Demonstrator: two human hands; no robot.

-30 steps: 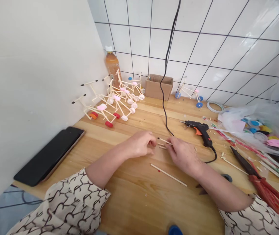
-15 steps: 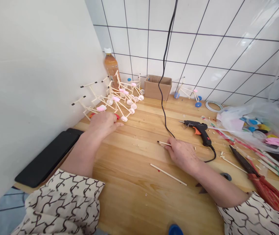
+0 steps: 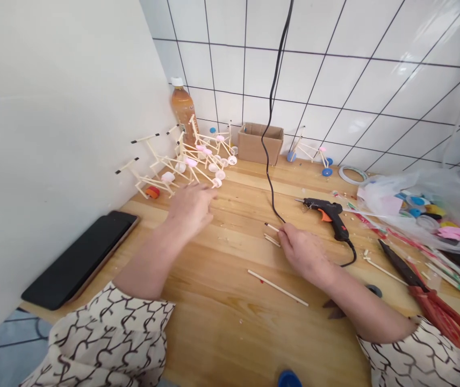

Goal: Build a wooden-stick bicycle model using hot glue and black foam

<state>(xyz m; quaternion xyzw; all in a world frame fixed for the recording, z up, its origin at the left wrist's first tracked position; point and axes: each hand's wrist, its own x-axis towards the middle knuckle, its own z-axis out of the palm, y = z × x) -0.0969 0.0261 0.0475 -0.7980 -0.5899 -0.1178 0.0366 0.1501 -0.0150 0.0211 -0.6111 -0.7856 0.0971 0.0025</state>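
Observation:
Several small stick models (image 3: 192, 161) with pink and white round caps stand at the back left. Just in front of them my left hand (image 3: 192, 208) hovers, palm down, its fingers apart and holding nothing visible. My right hand (image 3: 303, 251) rests at mid-table, thumb and fingers pinched on a thin stick (image 3: 271, 228) with a dark tip. Beside those fingertips short sticks (image 3: 272, 240) lie on the wood. A longer bare stick (image 3: 277, 287) lies nearer to me. Right of my right hand is a black glue gun (image 3: 326, 212) with an orange trigger.
A black phone (image 3: 79, 258) lies at the left edge. Behind are a bottle (image 3: 184, 110), a cardboard box (image 3: 260, 144), a blue-wheeled model (image 3: 314, 153) and tape (image 3: 353, 174). A black cable (image 3: 270, 177) hangs down mid-table. Rightward are a bag of caps (image 3: 427, 209) and red-handled pliers (image 3: 435, 306).
My left hand has moved right and toward me, away from the nearest model at the left. The dark-tipped stick at my right fingertips now sits apart from the short sticks.

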